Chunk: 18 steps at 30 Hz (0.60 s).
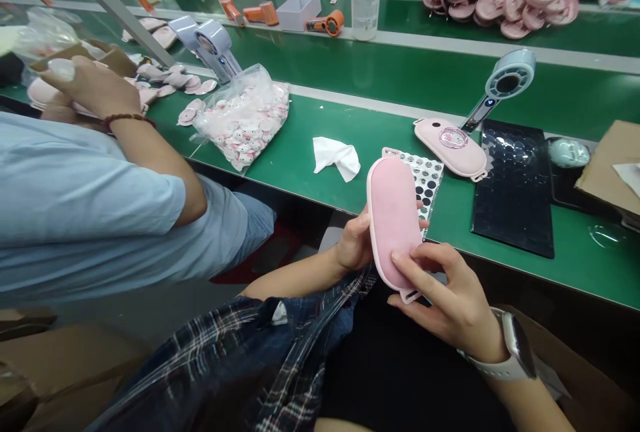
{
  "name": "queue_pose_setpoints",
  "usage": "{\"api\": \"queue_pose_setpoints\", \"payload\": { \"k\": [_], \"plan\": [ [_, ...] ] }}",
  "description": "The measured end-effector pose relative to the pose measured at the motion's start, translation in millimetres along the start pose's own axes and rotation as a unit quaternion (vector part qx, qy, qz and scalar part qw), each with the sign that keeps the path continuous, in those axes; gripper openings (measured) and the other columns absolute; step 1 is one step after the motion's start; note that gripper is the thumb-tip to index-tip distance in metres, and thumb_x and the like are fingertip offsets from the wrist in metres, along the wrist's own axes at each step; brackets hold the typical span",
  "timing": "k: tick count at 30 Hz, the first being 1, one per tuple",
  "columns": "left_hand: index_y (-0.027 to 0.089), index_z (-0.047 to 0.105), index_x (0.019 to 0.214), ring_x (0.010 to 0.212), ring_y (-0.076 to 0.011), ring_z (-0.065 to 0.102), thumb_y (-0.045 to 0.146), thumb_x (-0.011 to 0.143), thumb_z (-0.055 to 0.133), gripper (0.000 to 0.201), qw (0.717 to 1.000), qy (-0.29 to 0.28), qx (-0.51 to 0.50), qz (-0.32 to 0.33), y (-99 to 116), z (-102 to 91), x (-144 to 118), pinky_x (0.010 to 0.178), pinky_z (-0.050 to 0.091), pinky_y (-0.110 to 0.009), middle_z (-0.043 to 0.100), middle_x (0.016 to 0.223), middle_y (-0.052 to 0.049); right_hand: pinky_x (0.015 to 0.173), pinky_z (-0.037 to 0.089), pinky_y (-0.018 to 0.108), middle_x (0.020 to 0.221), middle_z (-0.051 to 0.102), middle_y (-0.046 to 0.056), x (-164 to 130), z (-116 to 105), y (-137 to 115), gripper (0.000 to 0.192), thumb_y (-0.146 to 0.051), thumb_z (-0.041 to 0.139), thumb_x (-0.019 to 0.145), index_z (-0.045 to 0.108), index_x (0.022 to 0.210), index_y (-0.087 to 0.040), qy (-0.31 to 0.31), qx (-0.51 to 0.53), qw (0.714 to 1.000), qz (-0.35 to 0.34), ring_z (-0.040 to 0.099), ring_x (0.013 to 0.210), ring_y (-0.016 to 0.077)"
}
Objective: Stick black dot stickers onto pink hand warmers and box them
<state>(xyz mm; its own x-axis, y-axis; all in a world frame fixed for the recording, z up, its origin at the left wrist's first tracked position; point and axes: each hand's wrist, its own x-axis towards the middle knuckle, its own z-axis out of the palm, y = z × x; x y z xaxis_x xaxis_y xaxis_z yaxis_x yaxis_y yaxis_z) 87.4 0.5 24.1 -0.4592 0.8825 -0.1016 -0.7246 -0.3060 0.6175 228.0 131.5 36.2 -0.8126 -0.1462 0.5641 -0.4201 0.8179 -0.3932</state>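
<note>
Head view. Both hands hold one smooth pink oval plastic shell [394,222], raised upright just in front of the near edge of the green workbench [350,119]. The left hand [356,244] closes on the shell's left side from behind, with a fingertip showing past its right edge. The right hand [450,299], which wears a pale wristwatch [515,349], clasps the shell's lower end, fingers [417,260] laid on its face.

On the bench behind the shell lies a white sheet printed with black dots [427,175]. A second pink oval shell with a ring fitting [450,147] rests right of it, touching a black glossy tray [515,185]. A grey handheld device [503,85] leans by the tray's far edge. A crumpled white cloth [336,155] lies left of the dotted sheet, and a clear bag of small pink-and-white parts [245,119] lies further left.

A co-worker in a light blue shirt [75,199] sits at the left, one hand [93,89] holding a small pale piece.
</note>
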Motion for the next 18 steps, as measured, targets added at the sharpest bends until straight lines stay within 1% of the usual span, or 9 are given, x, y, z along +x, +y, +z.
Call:
{"api": "queue_pose_setpoints", "payload": {
  "k": [2, 5, 7, 9, 12, 15, 18],
  "plan": [
    [0.011, 0.054, 0.143, 0.125, -0.0485, 0.064, 0.067, 0.065, 0.078, 0.099, 1.000, -0.006, 0.001, 0.007, 1.2, -1.2, -0.8, 0.104, 0.051, -0.060, 0.071, 0.125, -0.024, 0.078, 0.056, 0.038, 0.117, 0.053, 0.013, 0.1, -0.2, 0.5, 0.049, -0.022, 0.076, 0.094, 0.060, 0.140, -0.014, -0.010, 0.007, 1.000, 0.000, 0.056, 0.097, 0.0237],
    [0.014, 0.052, 0.145, 0.120, -0.0460, 0.066, 0.066, 0.065, 0.080, 0.099, 1.000, -0.010, 0.011, 0.017, 0.1, -5.6, -1.8, 0.101, 0.052, -0.059, 0.072, 0.123, -0.021, 0.079, 0.058, 0.038, 0.118, 0.054, 0.015, 0.9, -1.7, 1.6, 0.047, -0.030, 0.073, 0.097, 0.061, 0.139, -0.013, -0.033, 0.031, 0.999, 0.000, 0.057, 0.099, 0.0238],
    [0.016, 0.055, 0.142, 0.115, -0.0436, 0.069, 0.065, 0.065, 0.080, 0.095, 1.000, -0.019, 0.021, 0.013, -2.5, -8.7, -2.3, 0.100, 0.053, -0.058, 0.072, 0.123, -0.020, 0.077, 0.058, 0.036, 0.116, 0.056, 0.014, 2.3, -2.7, 1.5, 0.042, -0.034, 0.069, 0.100, 0.063, 0.136, -0.012, -0.043, 0.054, 0.998, 0.001, 0.059, 0.096, 0.0227],
    [0.014, 0.062, 0.134, 0.110, -0.0412, 0.071, 0.067, 0.065, 0.078, 0.088, 0.999, -0.040, 0.029, -0.002, -5.9, -10.5, -2.7, 0.099, 0.053, -0.057, 0.073, 0.121, -0.019, 0.075, 0.058, 0.036, 0.109, 0.060, 0.013, 4.1, -3.6, 0.7, 0.035, -0.032, 0.065, 0.102, 0.065, 0.130, -0.012, -0.043, 0.071, 0.997, 0.003, 0.061, 0.091, 0.0214],
    [0.011, 0.068, 0.125, 0.110, -0.0412, 0.070, 0.068, 0.067, 0.075, 0.082, 0.997, -0.061, 0.032, -0.024, -10.4, -10.1, -2.8, 0.102, 0.052, -0.056, 0.073, 0.120, -0.021, 0.078, 0.058, 0.035, 0.100, 0.066, 0.010, 5.7, -6.1, -0.2, 0.025, -0.018, 0.060, 0.102, 0.068, 0.125, -0.012, -0.021, 0.079, 0.997, 0.012, 0.065, 0.088, 0.0204],
    [0.012, 0.069, 0.123, 0.117, -0.0429, 0.068, 0.067, 0.069, 0.074, 0.078, 0.998, -0.048, 0.027, -0.043, -12.8, -8.3, -2.0, 0.103, 0.052, -0.055, 0.073, 0.122, -0.021, 0.077, 0.057, 0.032, 0.095, 0.071, 0.008, 3.7, -10.1, 1.4, 0.030, -0.007, 0.058, 0.100, 0.069, 0.127, -0.014, 0.012, 0.061, 0.998, 0.032, 0.069, 0.085, 0.0191],
    [0.015, 0.068, 0.123, 0.119, -0.0416, 0.067, 0.070, 0.071, 0.075, 0.075, 0.998, -0.038, 0.032, -0.034, -14.4, -8.7, -0.2, 0.104, 0.052, -0.053, 0.074, 0.120, -0.018, 0.069, 0.055, 0.029, 0.089, 0.073, 0.006, -0.6, -13.2, 5.3, 0.033, -0.006, 0.058, 0.099, 0.069, 0.129, -0.015, 0.042, 0.011, 0.996, 0.076, 0.069, 0.074, 0.0171]
  ]
}}
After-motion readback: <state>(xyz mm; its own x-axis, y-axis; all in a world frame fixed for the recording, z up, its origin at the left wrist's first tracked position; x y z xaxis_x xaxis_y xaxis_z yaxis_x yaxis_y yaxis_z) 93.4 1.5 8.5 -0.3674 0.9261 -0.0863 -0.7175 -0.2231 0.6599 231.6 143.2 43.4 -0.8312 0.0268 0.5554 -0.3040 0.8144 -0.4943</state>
